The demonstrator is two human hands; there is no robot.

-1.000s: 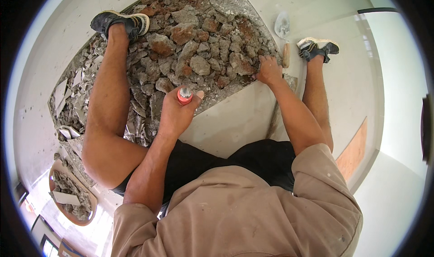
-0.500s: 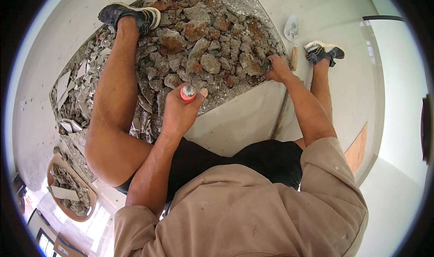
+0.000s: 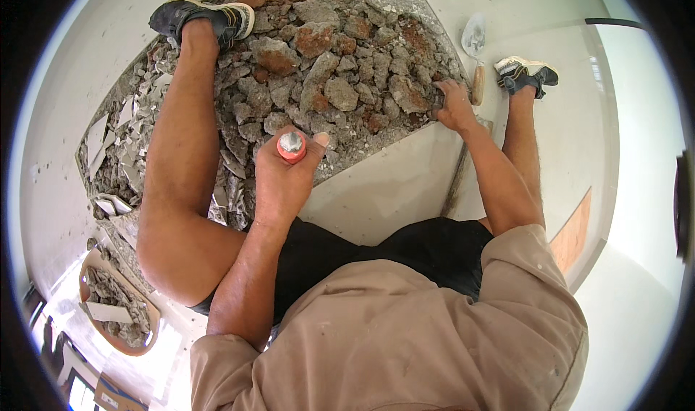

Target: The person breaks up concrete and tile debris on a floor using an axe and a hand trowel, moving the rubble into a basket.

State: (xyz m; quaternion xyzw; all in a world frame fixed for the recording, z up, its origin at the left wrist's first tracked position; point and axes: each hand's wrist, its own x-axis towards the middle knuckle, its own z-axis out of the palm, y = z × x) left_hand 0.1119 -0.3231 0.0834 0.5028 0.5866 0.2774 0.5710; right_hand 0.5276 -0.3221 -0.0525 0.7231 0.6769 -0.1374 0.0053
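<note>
My left hand is wrapped round a red-handled tool with a round metal cap facing up; its lower part is hidden by the hand and rubble. The hand is over the near edge of a bed of broken concrete and brick rubble. At the right edge of that bed, the fingers of my right hand are curled around what looks like a small grey rubble piece, mostly hidden. Just beyond this hand, a trowel with a wooden handle lies on the pale floor.
An orange-tan basin with rubble and a tile shard stands at lower left. Broken white tiles lie along the left of the rubble. A long narrow bar lies beside my right forearm. My shoes flank the rubble.
My left hand has shifted slightly left with the red-handled tool. My right hand stays by the rubble's right edge, its fingers now more curled. The whole view has shifted a little.
</note>
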